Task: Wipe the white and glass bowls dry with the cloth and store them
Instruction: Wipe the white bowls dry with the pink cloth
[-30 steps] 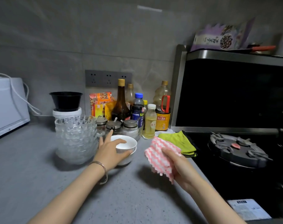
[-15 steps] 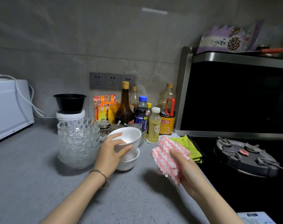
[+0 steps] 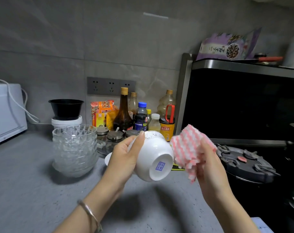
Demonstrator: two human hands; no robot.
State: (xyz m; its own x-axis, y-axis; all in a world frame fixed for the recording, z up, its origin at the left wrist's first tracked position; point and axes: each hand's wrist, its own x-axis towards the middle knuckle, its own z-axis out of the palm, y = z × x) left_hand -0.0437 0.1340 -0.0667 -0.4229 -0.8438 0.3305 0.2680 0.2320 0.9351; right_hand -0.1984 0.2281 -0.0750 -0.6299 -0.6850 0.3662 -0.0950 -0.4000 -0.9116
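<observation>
White bowl [image 3: 151, 152], tilted in left hand [image 3: 124, 156], shows blue stamp [image 3: 160, 166].

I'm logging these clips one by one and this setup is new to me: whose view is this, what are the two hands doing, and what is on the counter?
There is no machine here. A person wears one wide-angle camera on the head, looking forward and down, so you see their own arms. The left hand grips a white bowl, lifted off the grey counter and tipped so its base, with a blue mark, faces the camera. The right hand holds a pink-and-white cloth close beside that bowl; whether they touch is unclear. On the counter stand a stack of glass bowls, sauce bottles by the wall, and a white appliance at the far left. A stove burner sits to the right.
</observation>
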